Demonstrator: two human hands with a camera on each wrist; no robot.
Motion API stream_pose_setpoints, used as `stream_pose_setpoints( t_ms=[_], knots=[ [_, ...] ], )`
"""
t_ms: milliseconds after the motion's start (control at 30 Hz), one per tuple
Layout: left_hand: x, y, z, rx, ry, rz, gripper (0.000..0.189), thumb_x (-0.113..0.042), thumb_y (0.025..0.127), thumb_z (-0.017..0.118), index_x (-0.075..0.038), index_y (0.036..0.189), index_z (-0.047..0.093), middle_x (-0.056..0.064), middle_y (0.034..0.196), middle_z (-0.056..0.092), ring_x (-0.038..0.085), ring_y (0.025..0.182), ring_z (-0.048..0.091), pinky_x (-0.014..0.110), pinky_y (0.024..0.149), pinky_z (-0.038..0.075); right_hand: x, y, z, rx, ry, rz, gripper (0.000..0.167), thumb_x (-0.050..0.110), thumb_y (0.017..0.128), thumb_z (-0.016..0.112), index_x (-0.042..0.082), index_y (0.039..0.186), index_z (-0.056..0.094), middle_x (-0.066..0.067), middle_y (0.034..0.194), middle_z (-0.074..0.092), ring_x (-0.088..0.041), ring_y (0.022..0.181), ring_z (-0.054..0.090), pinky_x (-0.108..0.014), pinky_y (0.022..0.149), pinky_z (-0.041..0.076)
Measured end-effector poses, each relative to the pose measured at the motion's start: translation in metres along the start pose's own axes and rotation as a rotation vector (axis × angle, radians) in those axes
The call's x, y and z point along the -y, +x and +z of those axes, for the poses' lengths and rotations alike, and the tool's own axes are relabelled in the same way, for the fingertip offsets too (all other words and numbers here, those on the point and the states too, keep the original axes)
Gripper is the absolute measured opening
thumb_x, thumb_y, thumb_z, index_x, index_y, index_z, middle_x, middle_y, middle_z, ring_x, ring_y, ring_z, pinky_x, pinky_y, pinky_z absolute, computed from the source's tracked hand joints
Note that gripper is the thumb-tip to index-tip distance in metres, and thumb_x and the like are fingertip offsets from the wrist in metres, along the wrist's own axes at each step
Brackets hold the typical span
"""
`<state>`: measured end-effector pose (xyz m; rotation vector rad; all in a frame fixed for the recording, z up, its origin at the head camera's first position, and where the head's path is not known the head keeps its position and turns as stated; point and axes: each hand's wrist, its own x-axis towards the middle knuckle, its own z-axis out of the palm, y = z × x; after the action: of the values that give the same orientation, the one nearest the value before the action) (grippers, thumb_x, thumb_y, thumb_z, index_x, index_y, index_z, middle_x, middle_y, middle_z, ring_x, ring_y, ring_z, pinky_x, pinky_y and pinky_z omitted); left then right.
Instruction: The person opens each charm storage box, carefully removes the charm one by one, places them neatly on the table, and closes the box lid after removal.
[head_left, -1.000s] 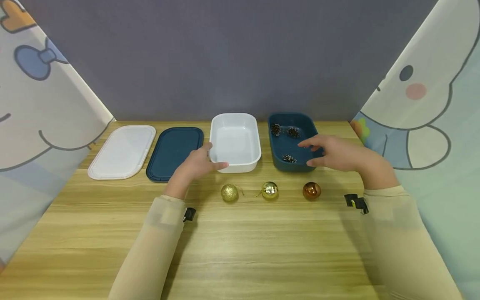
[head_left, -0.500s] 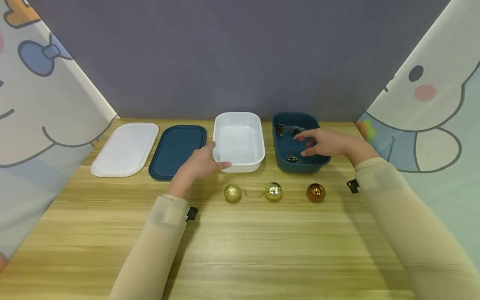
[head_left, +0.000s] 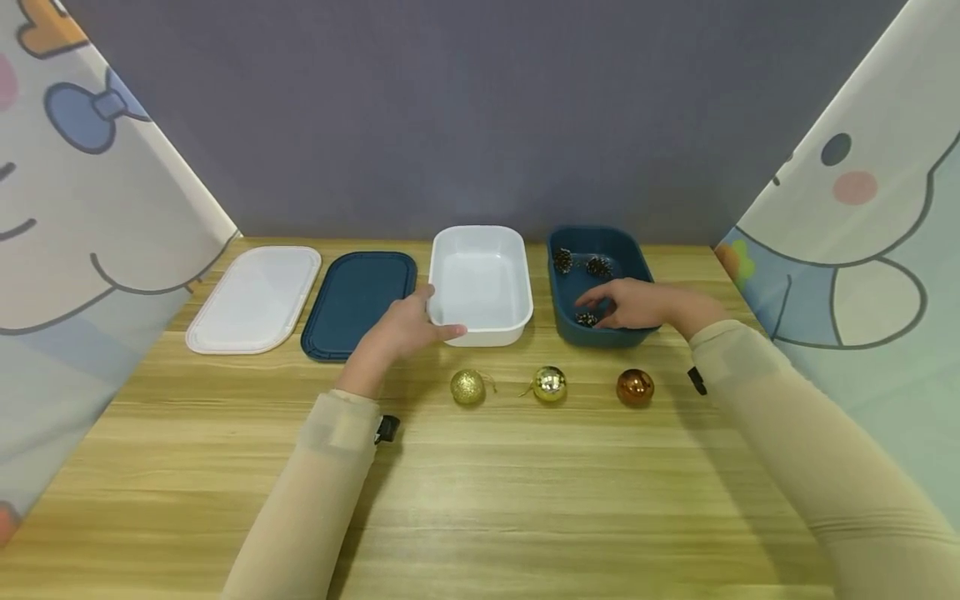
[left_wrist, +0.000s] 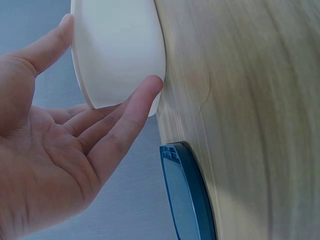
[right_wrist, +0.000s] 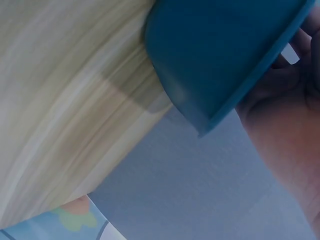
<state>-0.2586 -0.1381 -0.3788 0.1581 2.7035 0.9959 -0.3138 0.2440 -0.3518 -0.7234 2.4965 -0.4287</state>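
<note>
Grey fabric point(head_left: 480, 117) hangs behind a pale, wood-grained desk point(head_left: 525, 500). Spread wide, the left hand point(head_left: 405, 327) touches the near-left corner of a white, rectangular, plastic-looking box point(head_left: 495, 337). The right hand point(head_left: 633, 303) reaches into a dark blue, rectangular, plastic-looking box point(head_left: 600, 337), thumb and forefinger narrowly parted about a small brown pine cone point(head_left: 586, 320) with pale tips; whether they touch it cannot be told. Two similar cones point(head_left: 598, 267) lie inside, beyond that hand. Nearer the wearer than both hands rest three ball ornaments: glittery gold point(head_left: 468, 387), mirrored gold point(head_left: 550, 384) and shiny copper point(head_left: 635, 388).

A light pinch across the cone's middle should spare its scales; raising it straight up would clear the near wall. Gentle left-hand pressure should keep the white box from sliding.
</note>
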Motion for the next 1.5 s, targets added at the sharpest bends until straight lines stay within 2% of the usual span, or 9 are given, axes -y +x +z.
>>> stream_pose_setpoints(
  t_ms=[267,633,933,1100,1200,1333,1433,1500],
  knots=[
    [0.001,-0.002,0.001,0.002,0.001,0.006,0.102,-0.047,0.095,0.080,-0.004,0.168,0.023,0.023,0.161,0.050,0.044,0.148,0.050,0.062,0.118,0.045,-0.003,0.004,0.005,-0.038,-0.068,-0.045,0.045,0.014,0.101,0.073,0.007,0.145,0.064,-0.021,0.131,0.071,-0.038,0.118,0.072,-0.053,0.098,0.059],
    [0.002,-0.002,-0.002,0.008,0.004,0.001,0.104,-0.047,0.095,0.079,-0.003,0.169,0.021,0.024,0.163,0.048,0.044,0.150,0.048,0.062,0.119,0.043,-0.004,0.010,0.008,-0.068,-0.082,-0.026,0.043,0.014,0.101,0.074,0.004,0.141,0.066,-0.022,0.133,0.069,-0.037,0.116,0.073,-0.053,0.099,0.059],
    [0.004,-0.001,-0.002,0.007,0.003,0.005,0.102,-0.048,0.096,0.079,-0.004,0.169,0.022,0.024,0.161,0.050,0.044,0.148,0.050,0.062,0.118,0.044,-0.003,0.009,0.008,-0.067,-0.098,-0.023,0.052,0.009,0.100,0.073,0.003,0.149,0.059,-0.024,0.139,0.067,-0.034,0.114,0.073,-0.052,0.098,0.059],
    [0.006,-0.001,-0.002,0.015,-0.005,0.010,0.102,-0.048,0.096,0.078,-0.004,0.168,0.022,0.025,0.159,0.052,0.044,0.146,0.052,0.061,0.117,0.046,-0.003,0.002,0.004,-0.091,-0.035,-0.002,0.059,0.016,0.100,0.076,0.002,0.153,0.054,-0.024,0.139,0.066,-0.033,0.114,0.073,-0.049,0.093,0.061],
    [0.007,-0.001,-0.002,0.015,-0.005,0.003,0.104,-0.049,0.096,0.078,-0.003,0.169,0.020,0.026,0.160,0.050,0.044,0.147,0.051,0.062,0.118,0.045,-0.002,-0.005,-0.001,-0.126,-0.008,0.015,0.063,0.022,0.100,0.077,0.002,0.154,0.052,-0.024,0.145,0.063,-0.038,0.125,0.067,-0.054,0.099,0.058],
    [0.007,-0.002,-0.003,0.013,0.001,0.001,0.104,-0.048,0.096,0.078,-0.003,0.169,0.020,0.027,0.160,0.049,0.045,0.147,0.050,0.062,0.118,0.044,-0.004,-0.017,-0.005,-0.216,-0.039,0.047,0.068,0.031,0.099,0.078,0.002,0.155,0.052,-0.030,0.160,0.047,-0.053,0.147,0.044,-0.069,0.116,0.041],
    [0.007,-0.002,-0.003,0.013,0.004,0.004,0.104,-0.049,0.096,0.078,-0.003,0.169,0.020,0.027,0.160,0.050,0.045,0.147,0.050,0.062,0.118,0.044,-0.008,-0.027,-0.002,-0.281,-0.053,0.080,0.075,0.038,0.099,0.078,0.002,0.158,0.048,-0.034,0.166,0.034,-0.058,0.153,0.029,-0.074,0.121,0.031],
    [0.007,-0.001,-0.003,0.013,0.004,0.002,0.104,-0.049,0.096,0.078,-0.003,0.169,0.020,0.027,0.161,0.049,0.045,0.148,0.050,0.062,0.119,0.044,-0.011,-0.034,0.001,-0.308,-0.032,0.112,0.083,0.045,0.098,0.077,0.003,0.161,0.043,-0.034,0.168,0.027,-0.059,0.154,0.027,-0.075,0.121,0.030]
  ],
)
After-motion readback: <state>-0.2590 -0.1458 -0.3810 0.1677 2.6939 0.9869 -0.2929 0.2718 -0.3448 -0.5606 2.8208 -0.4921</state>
